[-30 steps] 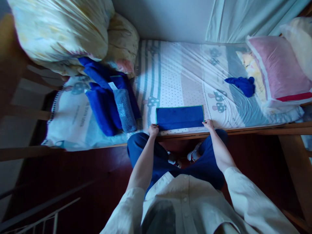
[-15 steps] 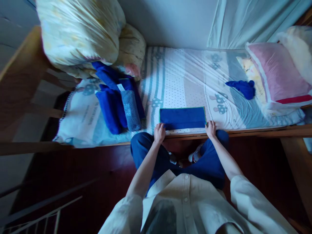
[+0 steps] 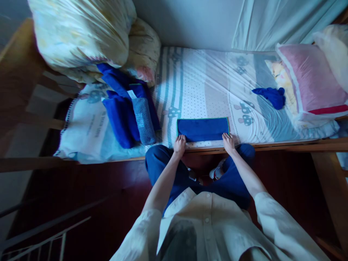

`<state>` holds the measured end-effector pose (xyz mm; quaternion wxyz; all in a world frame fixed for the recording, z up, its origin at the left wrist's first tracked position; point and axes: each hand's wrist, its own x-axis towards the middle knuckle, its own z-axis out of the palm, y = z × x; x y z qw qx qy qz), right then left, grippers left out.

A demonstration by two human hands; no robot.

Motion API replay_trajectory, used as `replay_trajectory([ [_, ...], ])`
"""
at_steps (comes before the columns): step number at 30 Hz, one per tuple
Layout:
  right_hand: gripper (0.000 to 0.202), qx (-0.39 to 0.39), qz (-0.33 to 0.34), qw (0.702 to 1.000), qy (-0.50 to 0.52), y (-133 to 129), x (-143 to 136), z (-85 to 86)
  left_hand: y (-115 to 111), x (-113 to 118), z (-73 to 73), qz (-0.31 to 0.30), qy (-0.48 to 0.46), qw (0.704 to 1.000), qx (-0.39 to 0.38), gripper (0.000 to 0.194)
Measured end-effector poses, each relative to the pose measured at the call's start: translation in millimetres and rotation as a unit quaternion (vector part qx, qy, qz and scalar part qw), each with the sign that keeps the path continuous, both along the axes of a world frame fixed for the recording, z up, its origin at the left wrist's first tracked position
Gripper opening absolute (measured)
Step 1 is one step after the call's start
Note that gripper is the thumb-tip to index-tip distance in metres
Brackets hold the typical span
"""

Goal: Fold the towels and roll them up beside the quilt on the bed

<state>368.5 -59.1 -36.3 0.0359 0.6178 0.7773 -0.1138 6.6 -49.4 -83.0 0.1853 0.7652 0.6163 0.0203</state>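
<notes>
A dark blue towel [image 3: 202,129] with green edging lies folded in a long flat rectangle on the bed, close to its front edge. At its near left corner, the fingers of my left hand [image 3: 179,145] are curled over the edge. My right hand [image 3: 228,142] is closed on the near edge toward the right corner. Left of this towel, a grey-blue rolled towel [image 3: 144,119] with pale lettering rests against a bright blue bundled cloth [image 3: 121,117]. Farther right lies a small crumpled blue cloth [image 3: 272,97].
The bed's patterned sheet [image 3: 195,83] spreads beneath everything, bordered in front by a wooden rail [image 3: 285,145]. Large bulky bedding [image 3: 84,32] is piled at the left. A pink pillow [image 3: 315,76] lies at the right, and a pale curtain [image 3: 261,25] hangs behind.
My right hand has shifted left and slightly inward from the towel's corner along its near edge. My left hand has moved slightly right and up. The folded towel stays nearly in place.
</notes>
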Motion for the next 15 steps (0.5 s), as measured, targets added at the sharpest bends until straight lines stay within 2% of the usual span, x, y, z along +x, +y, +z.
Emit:
replay_trajectory([
  [4,0.049,-0.033,-0.006,0.999,-0.038,15,-7,9.1,11,0,3.3,-0.010,0.024,1.000,-0.003,0.054],
  [8,0.044,-0.078,-0.014,0.994,-0.078,22,-11,23.1,10,1,11.8,-0.014,0.045,0.999,-0.008,0.052],
  [15,0.046,-0.104,-0.033,0.989,-0.098,-6,-15,42.2,-13,2,34.7,-0.019,0.088,0.996,-0.027,0.041],
])
